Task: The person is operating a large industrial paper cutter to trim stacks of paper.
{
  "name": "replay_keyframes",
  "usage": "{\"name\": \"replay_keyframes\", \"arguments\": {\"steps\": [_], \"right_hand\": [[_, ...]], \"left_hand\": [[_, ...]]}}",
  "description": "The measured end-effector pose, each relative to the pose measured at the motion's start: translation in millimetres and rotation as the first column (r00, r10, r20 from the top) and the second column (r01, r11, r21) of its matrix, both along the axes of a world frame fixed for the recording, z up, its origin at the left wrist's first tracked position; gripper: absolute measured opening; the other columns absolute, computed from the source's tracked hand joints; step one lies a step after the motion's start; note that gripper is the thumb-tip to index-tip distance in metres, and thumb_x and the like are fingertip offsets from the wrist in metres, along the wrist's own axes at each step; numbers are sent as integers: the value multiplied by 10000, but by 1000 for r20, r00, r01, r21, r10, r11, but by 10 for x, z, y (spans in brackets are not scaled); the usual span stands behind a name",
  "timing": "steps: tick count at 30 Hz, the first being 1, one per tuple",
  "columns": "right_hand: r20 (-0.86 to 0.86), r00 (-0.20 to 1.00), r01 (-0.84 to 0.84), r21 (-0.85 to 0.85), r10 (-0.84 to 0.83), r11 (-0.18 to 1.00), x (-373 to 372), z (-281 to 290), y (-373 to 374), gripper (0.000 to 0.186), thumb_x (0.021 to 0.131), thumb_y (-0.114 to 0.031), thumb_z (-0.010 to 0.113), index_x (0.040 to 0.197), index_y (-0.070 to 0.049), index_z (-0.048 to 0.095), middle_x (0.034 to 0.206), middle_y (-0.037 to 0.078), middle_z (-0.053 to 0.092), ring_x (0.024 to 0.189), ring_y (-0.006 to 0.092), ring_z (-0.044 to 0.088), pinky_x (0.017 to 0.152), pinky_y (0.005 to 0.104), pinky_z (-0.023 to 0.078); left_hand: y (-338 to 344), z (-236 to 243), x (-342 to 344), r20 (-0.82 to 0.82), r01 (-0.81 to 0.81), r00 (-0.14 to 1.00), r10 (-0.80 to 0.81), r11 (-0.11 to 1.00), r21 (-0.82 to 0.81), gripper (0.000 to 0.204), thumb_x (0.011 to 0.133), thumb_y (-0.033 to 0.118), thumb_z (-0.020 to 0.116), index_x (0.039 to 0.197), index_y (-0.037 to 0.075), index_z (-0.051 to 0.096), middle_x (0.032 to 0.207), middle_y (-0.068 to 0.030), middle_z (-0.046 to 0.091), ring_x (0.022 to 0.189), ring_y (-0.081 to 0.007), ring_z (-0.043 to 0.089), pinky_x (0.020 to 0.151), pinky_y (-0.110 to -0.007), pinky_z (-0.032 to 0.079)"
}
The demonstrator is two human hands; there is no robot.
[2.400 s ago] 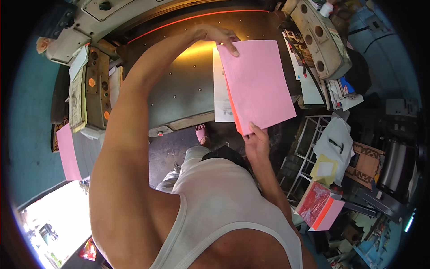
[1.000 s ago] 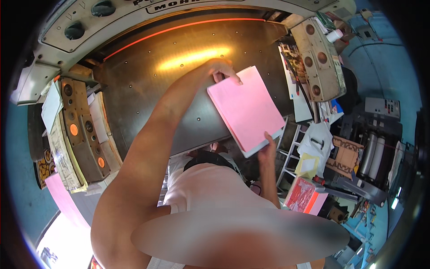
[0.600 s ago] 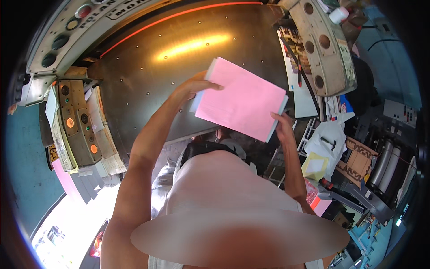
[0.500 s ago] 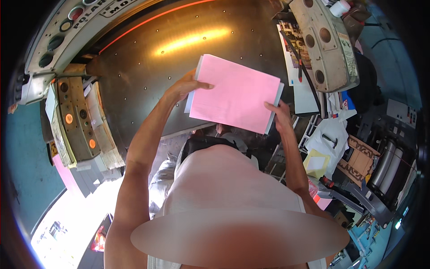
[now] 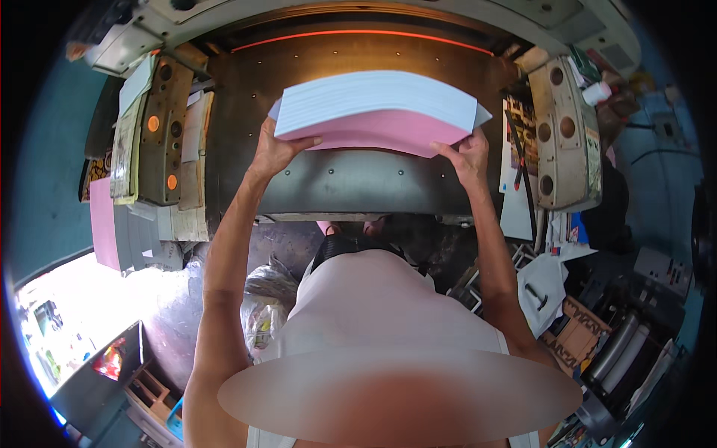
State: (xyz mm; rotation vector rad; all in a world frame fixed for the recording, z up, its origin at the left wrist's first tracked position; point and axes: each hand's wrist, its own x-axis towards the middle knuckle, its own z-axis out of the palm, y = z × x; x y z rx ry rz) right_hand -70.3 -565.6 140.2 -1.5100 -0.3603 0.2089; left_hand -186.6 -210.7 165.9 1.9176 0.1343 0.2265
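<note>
A thick stack of paper (image 5: pixel 377 97) is bowed upward between my two hands, above a dark metal machine table (image 5: pixel 358 179). Its long edge shows many pale blue-white layers, and a pink sheet faces me below them. At the left end, my left hand (image 5: pixel 278 149) grips the stack, thumb over the pink sheet and fingers hidden behind. My right hand (image 5: pixel 464 153) holds the other end the same way. Pale bluish corners poke out beyond both ends of the stack.
Machine side panels with round buttons stand at left (image 5: pixel 166 127) and right (image 5: pixel 562 127). A red line (image 5: pixel 358 33) crosses the table's back. Papers with a dark tool (image 5: pixel 517 149) lie at right, more pink and grey sheets (image 5: pixel 104 224) at left. A plastic bag (image 5: pixel 265 299) rests on the floor.
The stack was flat and slanted with its pink face up; now it is bent into an arch, layered edge showing, and squared to the table. My view has turned to face the machine.
</note>
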Motion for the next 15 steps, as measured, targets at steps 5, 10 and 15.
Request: {"name": "replay_keyframes", "arguments": {"steps": [5, 10, 15], "right_hand": [[-38, 999, 4, -2, -4, 1000, -170, -354, 162, 592, 693, 53, 836, 1219, 25, 566, 1179, 103, 635, 1108, 187, 616, 996, 347, 492], [-40, 999, -30, -61, 28, 998, -97, -377, 187, 669, 676, 20, 859, 1264, 34, 541, 1180, 126, 641, 1100, 196, 627, 989, 351, 504], [-30, 999, -20, -94, 17, 995, -75, -242, 179, 680, 679, 9, 856, 1282, 27, 540, 1180, 122, 646, 1100, 196, 629, 991, 353, 504]], "left_hand": [[105, -181, -235, 32, -23, 999, 24, 1000, -14, 618, 682, 47, 897, 1202, 42, 565, 1107, -59, 666, 1063, -148, 619, 964, -316, 492], [159, -171, -202, 37, -41, 999, 39, 998, 53, 566, 686, 92, 909, 1145, 44, 582, 1068, -70, 681, 1023, -159, 639, 939, -323, 505], [137, -117, -200, 34, -26, 999, 25, 999, 28, 571, 699, 63, 895, 1161, 28, 560, 1044, -66, 687, 1006, -146, 636, 931, -310, 512]]}}
